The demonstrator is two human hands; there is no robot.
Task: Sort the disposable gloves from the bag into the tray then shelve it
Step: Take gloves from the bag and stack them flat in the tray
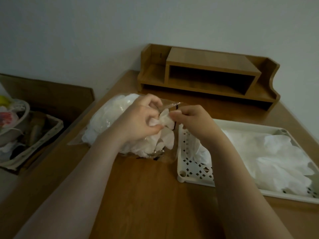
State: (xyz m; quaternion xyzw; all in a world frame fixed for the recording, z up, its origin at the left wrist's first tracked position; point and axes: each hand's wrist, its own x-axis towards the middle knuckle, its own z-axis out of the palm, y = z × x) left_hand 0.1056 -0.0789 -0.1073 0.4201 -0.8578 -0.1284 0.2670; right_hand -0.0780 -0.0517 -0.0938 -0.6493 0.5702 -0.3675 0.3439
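Item in hand: one glove (pixel 164 120), thin and white, which we pinch at both ends over the mouth of the bag (pixel 110 121). Our left hand (pixel 138 118) curls its fingers (pixel 151 101) round the crumpled left part of it; our right hand (pixel 188 118) nips the other end between thumb and fingertips (pixel 172 115), narrow, with nothing else in its grasp. The glove's long axis runs roughly left to right between the two pinches, its loose lobes hanging down toward us; which end is the cuff we cannot tell. Source: the clear bag lies under and beyond the left fingers, bulging with more gloves, its opening toward the right fingers. Destination: the tray (pixel 193 171), pale with a pierced floor, sits just right of and below the right fingers, touching or nearly touching the bag's edge, its long axis running away to the right; several gloves (pixel 269 157) already lie flat in it. We judge the right hand the nearer one for the carry, a short move rightward and down, once the left lets go. The shelf (pixel 207 76), wooden, stands beyond both sets of fingers against the wall, well apart, open slot facing us. All rest on a wooden table (pixel 146 195). Left of the left fingers, off the table, a box (pixel 31 135) of mixed oddments.
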